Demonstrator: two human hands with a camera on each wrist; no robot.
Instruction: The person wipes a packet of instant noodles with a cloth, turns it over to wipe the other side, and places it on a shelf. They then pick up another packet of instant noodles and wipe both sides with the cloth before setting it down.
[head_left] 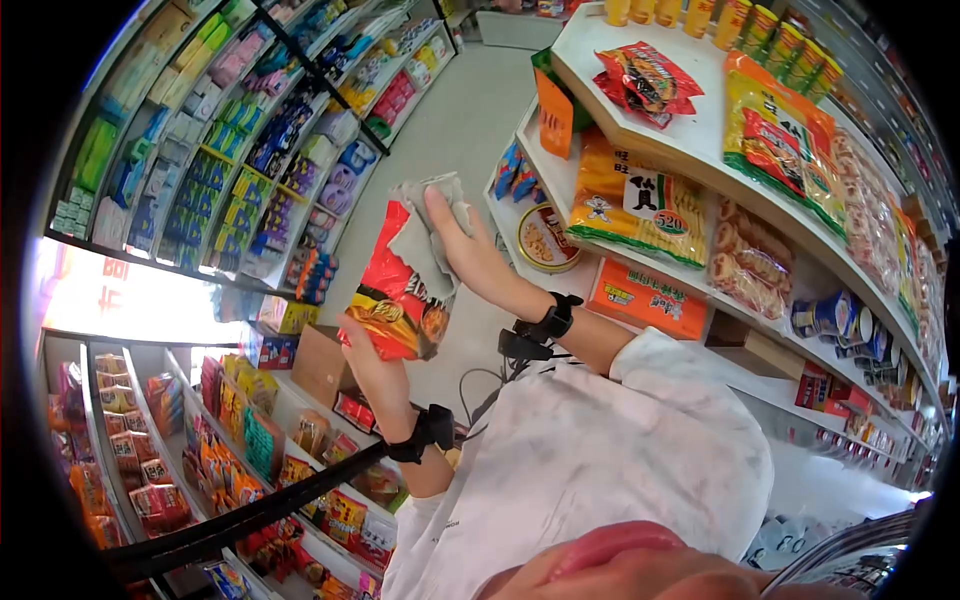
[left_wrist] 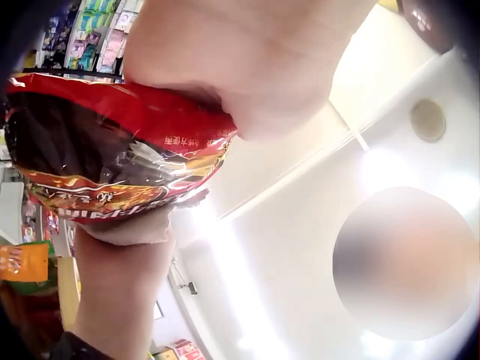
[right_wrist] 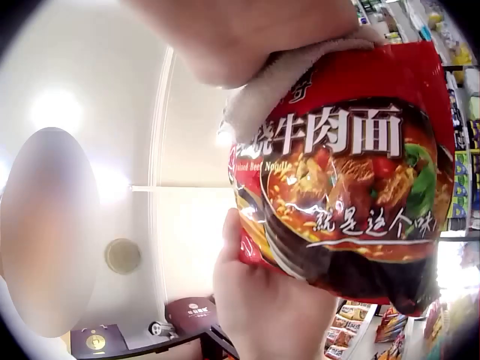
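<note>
A red bag of instant beef noodles point(head_left: 385, 290) is held up in front of the body, above the floor. Its printed front, with a picture of beef and noodles, faces the right wrist view. My left hand point(head_left: 375, 372) grips the bag by its near end. A grey cloth point(head_left: 412, 238) lies folded over the bag's far side, with my right hand point(head_left: 462, 245) holding it against the wrapper. In the right wrist view the cloth point(right_wrist: 259, 97) covers part of the lettering along the bag's edge. The right fingers are partly hidden behind cloth and bag.
On the right, a white tiered display point(head_left: 630, 120) carries red packets point(head_left: 648, 80), large yellow snack bags point(head_left: 640, 200) and a round tin point(head_left: 548, 238). Shelves of snack packets point(head_left: 160, 500) stand at lower left, near a cardboard box point(head_left: 320, 368). Household goods point(head_left: 215, 215) fill the upper-left shelves.
</note>
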